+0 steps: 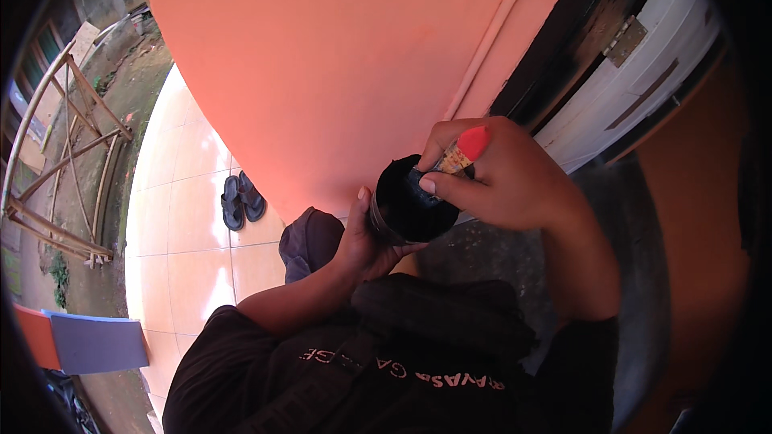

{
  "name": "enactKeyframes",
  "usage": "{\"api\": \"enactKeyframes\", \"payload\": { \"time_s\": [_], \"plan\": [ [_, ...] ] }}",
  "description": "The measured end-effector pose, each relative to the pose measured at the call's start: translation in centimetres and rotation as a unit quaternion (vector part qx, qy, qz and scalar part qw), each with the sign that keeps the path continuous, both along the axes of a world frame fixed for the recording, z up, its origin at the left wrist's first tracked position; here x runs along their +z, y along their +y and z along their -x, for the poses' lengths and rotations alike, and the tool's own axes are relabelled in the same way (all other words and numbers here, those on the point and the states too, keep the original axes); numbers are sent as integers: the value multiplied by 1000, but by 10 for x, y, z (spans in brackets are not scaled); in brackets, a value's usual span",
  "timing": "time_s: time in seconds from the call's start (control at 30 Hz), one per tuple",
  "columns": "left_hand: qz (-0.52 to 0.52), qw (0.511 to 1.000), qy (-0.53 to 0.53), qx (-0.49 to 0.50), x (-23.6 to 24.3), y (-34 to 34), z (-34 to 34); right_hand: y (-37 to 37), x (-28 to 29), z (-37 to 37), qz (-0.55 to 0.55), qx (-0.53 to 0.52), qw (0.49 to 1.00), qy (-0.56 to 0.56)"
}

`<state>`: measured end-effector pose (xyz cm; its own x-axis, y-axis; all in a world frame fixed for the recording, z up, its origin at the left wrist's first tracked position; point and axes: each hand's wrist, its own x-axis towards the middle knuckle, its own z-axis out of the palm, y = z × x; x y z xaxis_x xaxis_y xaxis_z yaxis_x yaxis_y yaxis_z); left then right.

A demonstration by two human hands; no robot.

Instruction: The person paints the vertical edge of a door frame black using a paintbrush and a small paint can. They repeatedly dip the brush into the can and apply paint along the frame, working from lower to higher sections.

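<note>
Pinching a brush (473,143) in the right grip (500,178), cupping a pot (406,202) beneath in the half-curled left grip (361,241); best to dip shallowly.

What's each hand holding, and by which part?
The left hand holds a dark, round container around its outer side. The right hand pinches a red-tipped tool below its red end.

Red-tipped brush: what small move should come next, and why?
Perhaps the right hand should draw the red-tipped brush gently against the black cup's inner rim: its lower end points into the cup's mouth, and the left hand holds the cup's side. Whether the brush is loaded, I can't tell.
</note>
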<state>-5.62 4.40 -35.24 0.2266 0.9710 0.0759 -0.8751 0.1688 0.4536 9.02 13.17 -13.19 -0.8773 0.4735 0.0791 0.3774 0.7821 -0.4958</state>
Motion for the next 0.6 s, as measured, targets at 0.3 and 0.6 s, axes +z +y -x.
{"api": "enactKeyframes", "payload": {
  "time_s": [0.3,0.6],
  "plan": [
    [24,999,-29,12,0,2,-4,11,-7,-15,96,-19,988,117],
    [51,996,-73,15,11,10,-6,50,-56,-55,416,-54,814,403]
  ]
}}
